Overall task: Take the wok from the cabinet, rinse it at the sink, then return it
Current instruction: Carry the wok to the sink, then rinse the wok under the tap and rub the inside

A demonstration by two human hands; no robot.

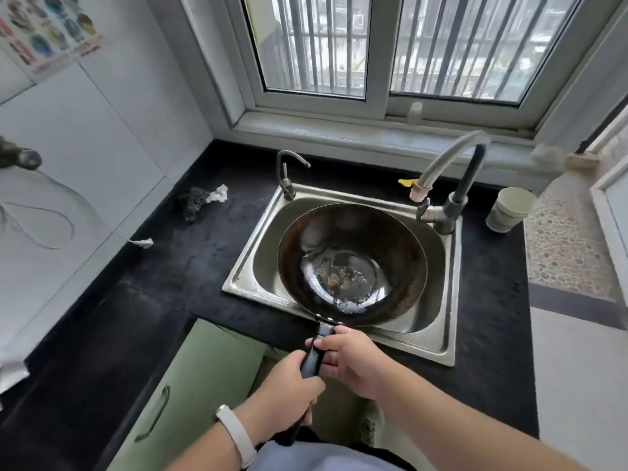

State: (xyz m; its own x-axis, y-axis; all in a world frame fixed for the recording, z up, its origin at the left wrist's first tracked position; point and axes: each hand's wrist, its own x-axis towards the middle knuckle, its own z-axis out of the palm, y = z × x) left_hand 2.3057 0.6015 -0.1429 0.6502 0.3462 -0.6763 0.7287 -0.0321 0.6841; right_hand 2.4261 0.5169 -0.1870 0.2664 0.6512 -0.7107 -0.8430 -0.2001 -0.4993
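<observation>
A dark round wok [351, 263] lies in the steel sink [251, 263], filling most of the basin, with a little water pooled in its bottom. Its black handle sticks out over the sink's front edge toward me. My left hand [289, 396] grips the lower part of the handle. My right hand [346, 360] holds the handle higher up, close to the wok's rim. The tall curved tap [455, 185] stands at the sink's back right; no water runs from it. A green cabinet door [190, 385] stands open below the counter at the left of my hands.
A small second tap [287, 175] rises at the sink's back left. A dark scrubber with crumpled paper [200, 198] lies on the black counter [190, 260] to the left. A paper cup [509, 209] stands on the counter at the right. The window sill runs behind.
</observation>
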